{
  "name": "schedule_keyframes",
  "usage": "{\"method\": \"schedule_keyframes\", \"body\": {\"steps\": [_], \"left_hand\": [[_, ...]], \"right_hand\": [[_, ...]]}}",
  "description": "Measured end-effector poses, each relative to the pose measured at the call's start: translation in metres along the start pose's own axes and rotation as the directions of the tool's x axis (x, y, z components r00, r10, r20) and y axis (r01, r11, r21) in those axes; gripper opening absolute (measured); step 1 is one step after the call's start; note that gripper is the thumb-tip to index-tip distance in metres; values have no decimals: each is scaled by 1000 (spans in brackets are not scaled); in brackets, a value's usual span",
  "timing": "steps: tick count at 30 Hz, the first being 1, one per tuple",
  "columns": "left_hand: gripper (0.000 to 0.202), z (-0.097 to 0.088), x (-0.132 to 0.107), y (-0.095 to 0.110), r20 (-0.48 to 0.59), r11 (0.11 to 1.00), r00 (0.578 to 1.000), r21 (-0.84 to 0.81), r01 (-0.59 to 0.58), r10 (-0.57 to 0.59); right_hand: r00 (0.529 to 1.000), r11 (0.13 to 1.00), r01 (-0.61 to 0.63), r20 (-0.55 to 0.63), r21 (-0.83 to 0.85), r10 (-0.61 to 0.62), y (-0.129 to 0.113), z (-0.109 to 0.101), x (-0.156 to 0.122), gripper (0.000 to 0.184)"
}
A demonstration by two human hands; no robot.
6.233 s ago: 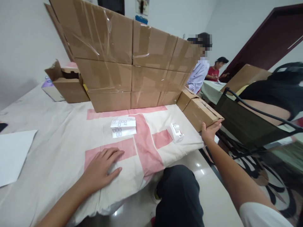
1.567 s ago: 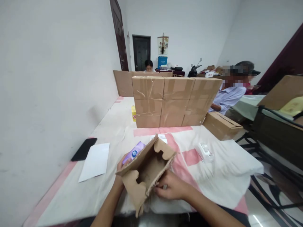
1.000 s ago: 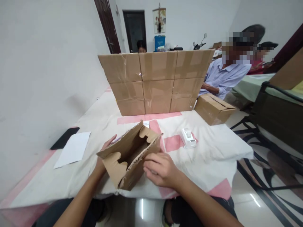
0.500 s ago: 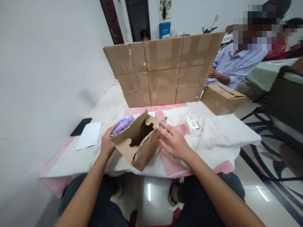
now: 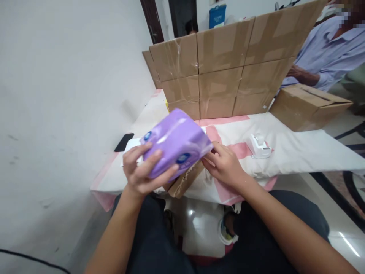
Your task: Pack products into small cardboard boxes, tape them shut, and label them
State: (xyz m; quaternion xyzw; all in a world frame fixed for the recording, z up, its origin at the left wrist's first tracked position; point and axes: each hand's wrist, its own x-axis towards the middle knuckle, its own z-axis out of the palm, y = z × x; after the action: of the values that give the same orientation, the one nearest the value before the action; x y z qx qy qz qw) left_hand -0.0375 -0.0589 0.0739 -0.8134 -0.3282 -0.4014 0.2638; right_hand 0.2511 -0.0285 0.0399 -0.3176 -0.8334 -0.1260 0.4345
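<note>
A soft purple pack [image 5: 176, 140] in shiny plastic wrap is gripped in my left hand [image 5: 145, 167], fingers spread across its near side. It is held tilted above an open cardboard box [image 5: 186, 180], hiding most of the box and its opening. My right hand [image 5: 225, 163] is at the right end of the box, its fingers bent and closed at the box's edge beside the pack's right corner. The fingertips are partly hidden there by the pack.
A tall taped cardboard panel [image 5: 219, 68] stands across the table. To the right are a white tape dispenser [image 5: 259, 146] and a closed cardboard box [image 5: 308, 108], with a person in a light shirt [image 5: 327, 49] behind. A black phone-like slab [image 5: 124, 142] lies left.
My left hand has lifted the purple pack from behind the box's left side to above its opening. My right hand stays at the box. The view has shifted left.
</note>
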Motion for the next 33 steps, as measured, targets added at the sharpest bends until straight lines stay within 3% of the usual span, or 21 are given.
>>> {"method": "schedule_keyframes", "body": {"steps": [1,3,7,11,15,18,20,22,26,27,30,31,33], "left_hand": [[62,6,0,1,41,994,994,13,-104,103],[54,17,3,3,22,974,975,41,-223,222],[62,29,7,3,29,991,991,7,-134,134],[62,31,4,-5,123,992,989,86,-92,81],[56,29,5,-3,236,993,968,59,-100,83],[49,29,9,7,333,991,935,7,-132,122],[51,28,12,14,445,993,888,-62,-100,118],[55,27,14,20,572,994,814,-103,-45,96],[59,24,16,26,707,992,707,-100,71,20],[55,24,16,26,750,984,661,-119,129,4],[34,28,18,23,895,907,444,-225,357,48],[29,29,19,22,917,872,392,-253,420,78],[28,29,19,20,926,825,362,-285,488,106]], "right_hand": [[1000,1000,6,4,-24,-6,-2,-2,0,10],[1000,998,6,27,-65,-4,-4,-6,-1,11],[997,998,-16,78,-59,20,-10,-13,0,12],[998,999,-5,61,-45,8,-16,-11,-2,14],[1000,1000,-1,-22,-25,0,-12,-5,-9,13],[1000,1000,14,-17,-17,-15,-5,-2,-13,13],[1000,1000,7,-16,0,-7,-2,-2,-14,13],[1000,1000,-8,-13,11,8,-1,-2,-16,13],[1000,1000,-21,-1,14,21,0,-3,-23,15],[1000,1000,-25,2,18,25,-1,-3,-25,15],[1000,999,-30,7,30,30,-1,-4,-27,15],[1000,999,-28,4,32,28,-1,-4,-28,15],[1000,999,-13,-12,30,13,-1,-4,-28,15]]}}
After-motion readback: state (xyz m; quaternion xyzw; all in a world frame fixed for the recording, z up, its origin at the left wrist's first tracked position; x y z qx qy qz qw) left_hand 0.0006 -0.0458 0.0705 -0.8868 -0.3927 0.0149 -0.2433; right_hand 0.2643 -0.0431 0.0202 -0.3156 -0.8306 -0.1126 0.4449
